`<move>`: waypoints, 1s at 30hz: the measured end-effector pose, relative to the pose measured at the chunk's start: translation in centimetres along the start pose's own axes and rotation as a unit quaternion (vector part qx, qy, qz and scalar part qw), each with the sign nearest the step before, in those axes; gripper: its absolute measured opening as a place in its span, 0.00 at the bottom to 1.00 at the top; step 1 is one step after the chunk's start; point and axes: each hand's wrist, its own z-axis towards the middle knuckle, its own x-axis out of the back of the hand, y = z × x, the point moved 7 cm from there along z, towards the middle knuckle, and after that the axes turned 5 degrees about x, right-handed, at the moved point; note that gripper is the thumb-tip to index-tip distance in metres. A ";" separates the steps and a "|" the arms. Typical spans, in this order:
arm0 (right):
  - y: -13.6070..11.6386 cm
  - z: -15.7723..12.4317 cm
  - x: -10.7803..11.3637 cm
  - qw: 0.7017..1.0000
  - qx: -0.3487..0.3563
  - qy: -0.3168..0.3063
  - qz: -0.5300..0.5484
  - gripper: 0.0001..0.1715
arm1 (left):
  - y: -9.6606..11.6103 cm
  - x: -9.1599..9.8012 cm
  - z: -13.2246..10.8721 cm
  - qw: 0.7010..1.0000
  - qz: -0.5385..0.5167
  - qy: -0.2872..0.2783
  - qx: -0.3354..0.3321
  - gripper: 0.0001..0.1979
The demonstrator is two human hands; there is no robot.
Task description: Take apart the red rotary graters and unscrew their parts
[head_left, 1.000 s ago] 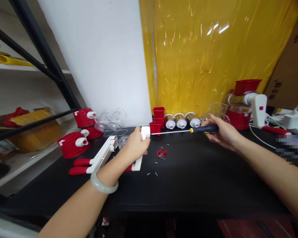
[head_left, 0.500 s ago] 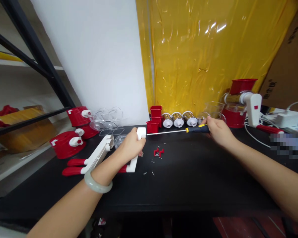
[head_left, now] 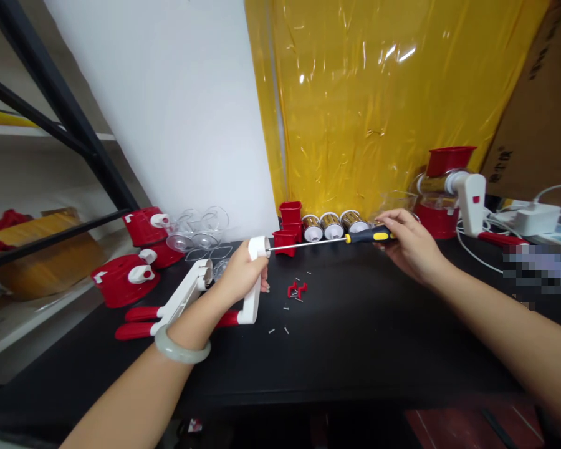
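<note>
My left hand [head_left: 243, 272] is closed around a white crank handle [head_left: 250, 305] with a red grip, its round socket turned to the right. In my right hand [head_left: 409, 246] is a screwdriver [head_left: 367, 236] with a black and yellow grip, held by the fingers at its back end. The long shaft lies nearly level, and its tip reaches into the socket; the tip itself is hidden. On the table below lie small red plastic parts [head_left: 297, 289] and several loose screws [head_left: 286, 330].
Two more crank handles [head_left: 182, 293] lie at left, near red bases [head_left: 124, 279] and clear plastic parts [head_left: 199, 227]. Several grater drums [head_left: 331, 226] and red hoppers [head_left: 290, 218] stand at the back. An assembled rotary grater [head_left: 442, 206] and a white charger [head_left: 537, 218] are at right.
My right hand's fingers have loosened and shifted on the screwdriver's grip. The handle's socket has tipped slightly, and the screwdriver now slopes down a little toward it. The view has shifted slightly.
</note>
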 end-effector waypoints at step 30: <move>-8.7 -3.1 0.7 0.884 0.293 0.052 -0.359 0.09 | 3.9 2.0 -4.6 0.804 0.084 0.208 -0.551 0.26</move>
